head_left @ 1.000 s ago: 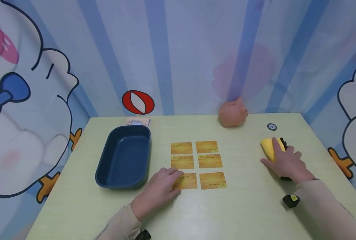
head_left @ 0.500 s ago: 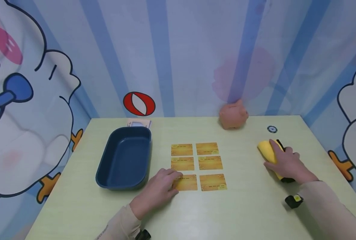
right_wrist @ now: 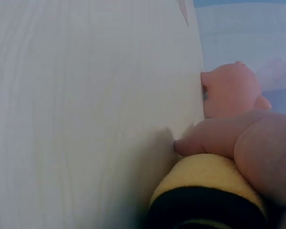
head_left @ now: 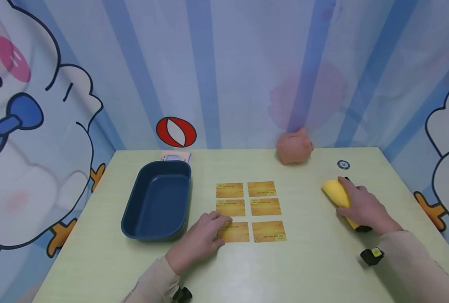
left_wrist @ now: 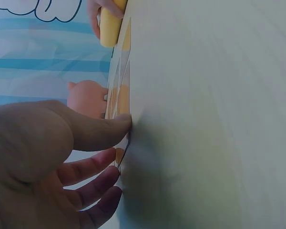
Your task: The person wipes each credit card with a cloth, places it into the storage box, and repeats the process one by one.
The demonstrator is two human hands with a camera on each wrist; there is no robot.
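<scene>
My left hand [head_left: 197,240] rests at the left end of the nearest left gold card [head_left: 236,232], which lies flat. In the left wrist view, the thumb [left_wrist: 107,130] is at the card's near edge, with the other fingers relaxed beyond it. Several more gold cards [head_left: 266,207] form two columns on the table. On the right, my right hand [head_left: 362,209] grips a soft yellow plush item [head_left: 337,192] with black ends from above. The right wrist view shows its fuzzy yellow surface and black band [right_wrist: 205,205] beside the thumb; its exact kind is unclear.
A deep blue tray [head_left: 133,202] stands left of the cards, with a pale printed paper [head_left: 176,155] partly hidden behind it. A pink piggy bank [head_left: 294,147] sits at the table's back edge. A round chip [head_left: 343,164] lies beyond the right hand. A patterned curtain hangs behind.
My right hand has shifted the yellow plush item a little to the left and nearer. The left hand stays at the same card. The head view has tilted slightly.
</scene>
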